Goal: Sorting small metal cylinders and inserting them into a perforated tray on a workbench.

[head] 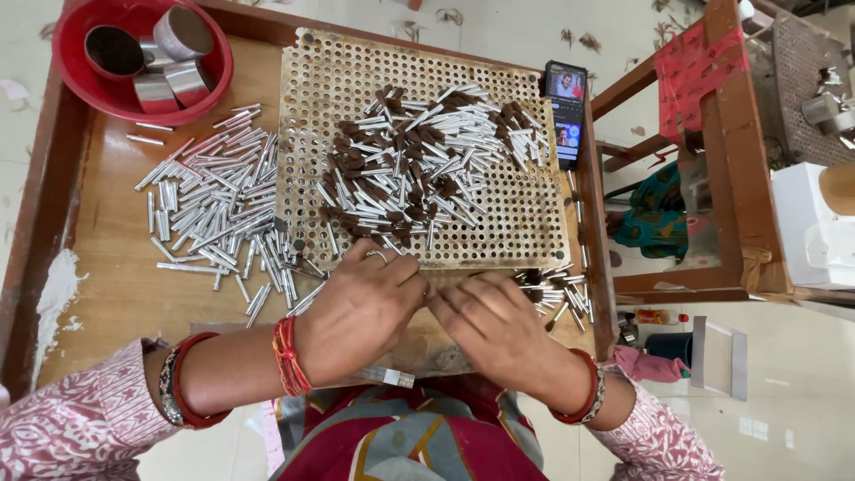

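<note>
A tan perforated board (525, 223) lies on a wooden table (98, 267). On it rests a heap of silver tubes with dark brown tips (419, 160). My left hand (361, 312) and my right hand (494, 325) meet palm down at the board's near edge, fingertips touching each other. Their fingers are curled over the edge; whether they pinch any tube is hidden. A pile of plain silver tubes (218, 200) lies left of the board, close to my left hand. A few more tubes (557, 294) lie by my right hand.
A red bowl (76, 89) with metal cups and dark powder sits at the far left corner. A phone (566, 111) with a lit screen leans at the board's far right. White powder (58, 285) lies on the table's left edge. A wooden frame (712, 142) stands to the right.
</note>
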